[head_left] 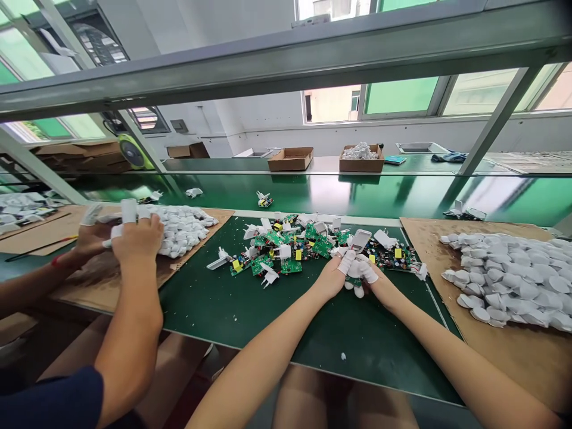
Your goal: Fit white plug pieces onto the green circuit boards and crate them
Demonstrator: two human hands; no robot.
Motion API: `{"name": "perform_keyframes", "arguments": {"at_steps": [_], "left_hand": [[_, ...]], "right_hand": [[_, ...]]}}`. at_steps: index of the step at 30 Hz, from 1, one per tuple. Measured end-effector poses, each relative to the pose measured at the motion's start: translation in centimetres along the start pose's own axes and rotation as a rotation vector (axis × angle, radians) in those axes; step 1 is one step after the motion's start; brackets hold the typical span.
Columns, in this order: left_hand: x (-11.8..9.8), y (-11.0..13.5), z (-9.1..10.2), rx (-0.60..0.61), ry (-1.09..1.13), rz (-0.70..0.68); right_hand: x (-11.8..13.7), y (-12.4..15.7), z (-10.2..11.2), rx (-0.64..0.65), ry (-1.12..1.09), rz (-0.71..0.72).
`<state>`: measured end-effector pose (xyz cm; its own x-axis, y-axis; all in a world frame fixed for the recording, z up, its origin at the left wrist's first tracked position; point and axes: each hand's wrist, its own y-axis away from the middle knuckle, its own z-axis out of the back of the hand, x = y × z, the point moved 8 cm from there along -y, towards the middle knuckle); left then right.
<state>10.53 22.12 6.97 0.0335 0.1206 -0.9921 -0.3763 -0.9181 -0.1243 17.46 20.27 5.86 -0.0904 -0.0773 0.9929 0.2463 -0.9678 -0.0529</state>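
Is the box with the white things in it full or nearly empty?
Looks full: white pieces heap above the cardboard box rim.

Readable text: none
Circuit boards (291,267), centre: any print too small to read
Yellow components (236,266), centre left of board pile: markings not resolvable
White pieces (513,283), right edge: no characters legible
Cartons (289,163), upper centre: nothing readable on the sides facing us
Green fan (134,154), upper left: badge, if any, unreadable
Wall box (179,126), upper left: too small to tell
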Motion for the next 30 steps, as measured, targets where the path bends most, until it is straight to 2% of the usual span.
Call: {"name": "perform_keyframes", "arguments": {"at_steps": [2, 5, 7, 9, 14, 18, 21, 25, 30], "left_hand": [[-0.3, 0.0, -0.1, 0.045, -0.072, -0.012], [-0.3, 0.1, -0.2, 0.101, -0.301, -0.011], [0.0, 0.1, 0.2, 0.089, -0.443, 0.034], [0.3, 0.1, 0.6, 0.053, -0.482, 0.063], [-0.5, 0.2, 0.7, -0.005, -0.254, -0.04], [-0.2, 0.3, 0.9, -0.031, -0.278, 0.005], [-0.2, 0.4, 0.6, 0.013, -0.313, 0.013], [-0.3, 0.3, 0.0, 0.091, -0.21, -0.037], [-0.1, -0.2, 0.3, 0.077, -0.082, -0.076]], "right_hand": [[-0.2, 0.0, 0.2, -0.026, -0.002, 0.002], [-0.6, 0.0, 0.7, -0.097, 0.02, -0.007], [-1.0, 0.1, 1.0, -0.129, 0.022, -0.049], [-1.3, 0.2, 1.1, -0.146, 0.012, -0.091], [-1.0, 0.5, 1.3, -0.198, -0.016, -0.112], [-0.9, 0.6, 1.5, -0.228, -0.037, -0.12], [-0.8, 0.6, 1.5, -0.226, -0.039, -0.132], [-0.5, 0.7, 1.7, -0.217, -0.056, -0.104], [-0.1, 0.6, 1.0, -0.132, -0.018, -0.11]]}}
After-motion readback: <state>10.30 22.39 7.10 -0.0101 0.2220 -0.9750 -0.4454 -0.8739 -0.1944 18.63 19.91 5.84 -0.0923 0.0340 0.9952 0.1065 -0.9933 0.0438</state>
